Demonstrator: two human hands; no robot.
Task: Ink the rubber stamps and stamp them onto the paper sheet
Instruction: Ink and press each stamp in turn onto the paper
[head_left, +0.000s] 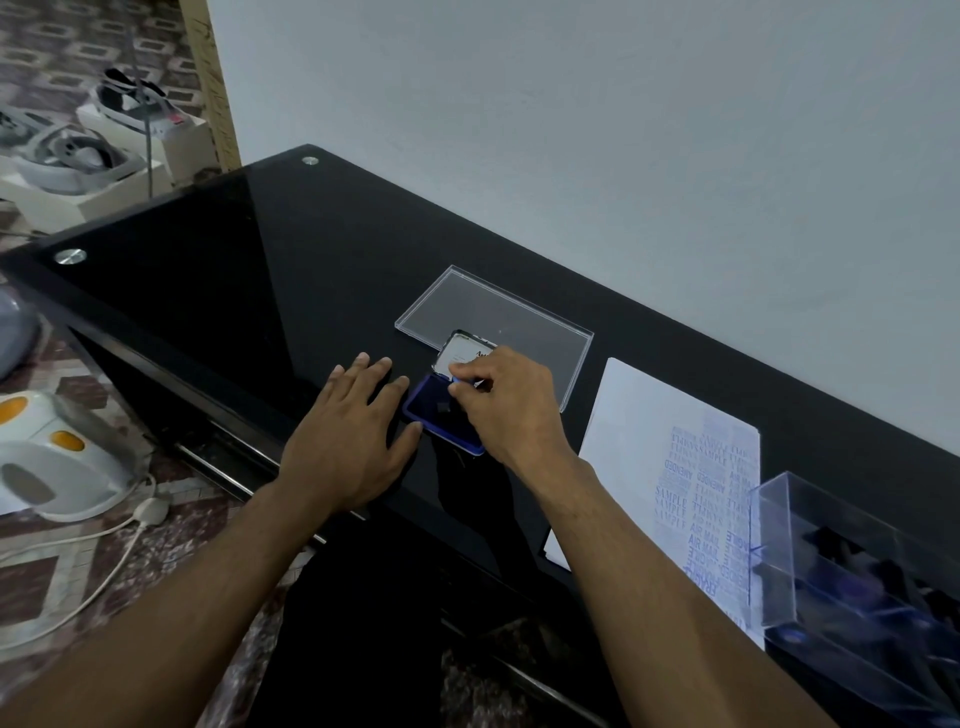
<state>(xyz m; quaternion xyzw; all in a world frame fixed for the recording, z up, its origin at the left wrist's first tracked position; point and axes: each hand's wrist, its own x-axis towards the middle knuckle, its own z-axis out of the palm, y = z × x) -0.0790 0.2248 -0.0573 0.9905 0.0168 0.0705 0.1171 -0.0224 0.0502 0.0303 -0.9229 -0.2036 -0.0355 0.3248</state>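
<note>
Clear box (852, 587) of stamps sits nearest at right, overlapping the paper sheet (675, 467), already covered in blue prints. Left hand (348, 447) flat, fingers straight, on black table (208, 249), thumb at ink pad (441, 415); right hand (511, 402) pinches a small stamp (457, 382) over the pad. Beyond: open pad lid (460, 353), then clear lid (493, 317).

The left hand (349, 432) is laid flat, fingers (363, 371) spread; the right hand (511, 402) is curled, fingertips pinched together.
</note>
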